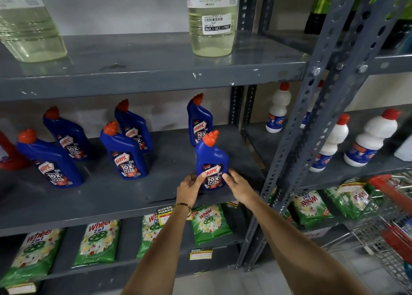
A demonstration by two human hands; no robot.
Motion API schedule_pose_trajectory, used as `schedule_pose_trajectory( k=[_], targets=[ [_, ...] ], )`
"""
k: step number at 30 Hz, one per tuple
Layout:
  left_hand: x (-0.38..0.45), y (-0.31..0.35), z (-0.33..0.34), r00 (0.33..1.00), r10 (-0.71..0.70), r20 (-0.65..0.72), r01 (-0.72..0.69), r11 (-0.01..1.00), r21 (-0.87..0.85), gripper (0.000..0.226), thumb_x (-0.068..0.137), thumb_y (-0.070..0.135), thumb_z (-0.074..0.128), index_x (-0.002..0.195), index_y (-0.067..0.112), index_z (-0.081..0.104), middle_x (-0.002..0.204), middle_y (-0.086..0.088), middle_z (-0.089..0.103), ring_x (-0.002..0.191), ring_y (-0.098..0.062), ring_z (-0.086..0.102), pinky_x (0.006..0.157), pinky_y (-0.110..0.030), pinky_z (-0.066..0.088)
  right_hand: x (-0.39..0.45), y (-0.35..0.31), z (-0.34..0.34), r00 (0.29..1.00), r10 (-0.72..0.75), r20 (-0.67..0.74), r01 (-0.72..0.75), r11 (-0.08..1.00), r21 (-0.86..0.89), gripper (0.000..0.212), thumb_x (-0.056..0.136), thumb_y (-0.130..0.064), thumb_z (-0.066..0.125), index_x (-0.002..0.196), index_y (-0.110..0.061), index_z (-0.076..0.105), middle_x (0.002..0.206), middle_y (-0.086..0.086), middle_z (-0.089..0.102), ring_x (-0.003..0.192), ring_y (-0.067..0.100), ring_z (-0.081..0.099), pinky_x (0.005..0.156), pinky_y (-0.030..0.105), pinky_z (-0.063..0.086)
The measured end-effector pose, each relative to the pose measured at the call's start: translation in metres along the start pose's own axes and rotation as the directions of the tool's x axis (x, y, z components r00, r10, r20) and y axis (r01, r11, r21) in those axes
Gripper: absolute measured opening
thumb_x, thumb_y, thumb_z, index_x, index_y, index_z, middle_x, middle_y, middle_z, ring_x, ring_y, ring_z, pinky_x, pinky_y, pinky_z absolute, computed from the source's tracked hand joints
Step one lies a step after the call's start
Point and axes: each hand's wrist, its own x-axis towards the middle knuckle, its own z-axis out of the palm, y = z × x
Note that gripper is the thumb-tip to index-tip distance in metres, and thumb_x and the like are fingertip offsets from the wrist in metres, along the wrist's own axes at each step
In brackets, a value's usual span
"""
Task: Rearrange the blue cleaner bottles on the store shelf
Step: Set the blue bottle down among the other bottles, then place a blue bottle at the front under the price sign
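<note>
So we've got the grey metal store shelf (116,196) with six blue angled-neck cleaner bottles with orange-red caps on the middle level. Five sit further back: two pairs on the left (52,161) and middle (124,152), plus one at the back right (199,120). The sixth bottle (211,161) stands upright near the front edge. Our left hand (189,188) and right hand (239,186) flank its base, fingers loosely spread, thumbs touching the label, not really clamped around it.
</note>
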Motion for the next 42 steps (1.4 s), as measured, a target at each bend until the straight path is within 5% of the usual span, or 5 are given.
schedule_pose_trajectory(
  k=[6, 15, 23, 28, 42],
  targets=[
    [-0.002, -0.001, -0.004, 0.999, 0.025, 0.022, -0.027, 0.995, 0.096, 0.05, 0.079, 0.048, 0.06, 0.113, 0.011, 0.057, 0.111, -0.007, 0.067, 0.09, -0.013, 0.06, 0.075, -0.017, 0.048, -0.005, 0.002, 0.004, 0.999, 0.025, -0.027, -0.024, 0.999, 0.046, 0.051, 0.094, -0.036, 0.044, 0.141, -0.016, 0.036, 0.138, 0.011, 0.05, 0.125, 0.021, 0.047, 0.103, 0.032, 0.039],
    [-0.001, -0.003, -0.03, 1.0, -0.01, -0.005, 0.01, 0.998, 0.058, 0.054, 0.08, 0.042, 0.062, 0.12, 0.005, 0.056, 0.121, -0.012, 0.063, 0.112, -0.02, 0.057, 0.091, -0.023, 0.041, -0.016, 0.004, 0.028, 0.956, 0.094, -0.277, -0.019, 0.965, 0.261, 0.058, 0.082, -0.028, 0.067, 0.131, -0.008, 0.043, 0.124, 0.009, 0.061, 0.102, 0.012, 0.057, 0.088, 0.026, 0.044],
    [-0.006, -0.014, -0.111, 1.0, 0.008, 0.011, -0.009, 0.996, 0.09, 0.046, 0.083, 0.046, 0.056, 0.107, 0.008, 0.064, 0.111, -0.009, 0.065, 0.112, -0.025, 0.055, 0.092, -0.029, 0.04, -0.044, -0.024, 0.089, 0.767, 0.169, -0.619, -0.045, 0.977, 0.21, 0.025, 0.085, -0.028, 0.061, 0.094, -0.011, 0.045, 0.098, 0.014, 0.059, 0.089, 0.03, 0.058, 0.07, 0.031, 0.039],
    [-0.011, -0.03, -0.176, 0.998, 0.0, 0.062, -0.01, 0.986, 0.167, 0.04, 0.083, 0.053, 0.051, 0.091, 0.015, 0.063, 0.097, -0.004, 0.061, 0.1, -0.023, 0.055, 0.085, -0.031, 0.039, -0.064, -0.042, 0.151, 0.697, 0.282, -0.659, -0.076, 0.944, 0.322, 0.029, 0.091, -0.026, 0.053, 0.108, -0.003, 0.048, 0.111, 0.018, 0.057, 0.096, 0.026, 0.052, 0.076, 0.031, 0.039],
    [0.019, -0.032, -0.254, 0.993, -0.095, -0.068, 0.103, 0.987, 0.123, 0.054, 0.084, 0.057, 0.045, 0.106, 0.009, 0.059, 0.122, -0.019, 0.059, 0.111, -0.034, 0.053, 0.079, -0.032, 0.035, -0.004, -0.118, 0.235, 0.907, 0.175, -0.382, -0.094, 0.97, 0.222, 0.051, 0.088, -0.04, 0.054, 0.128, -0.008, 0.052, 0.132, 0.01, 0.056, 0.122, 0.027, 0.051, 0.089, 0.026, 0.038]
  ],
)
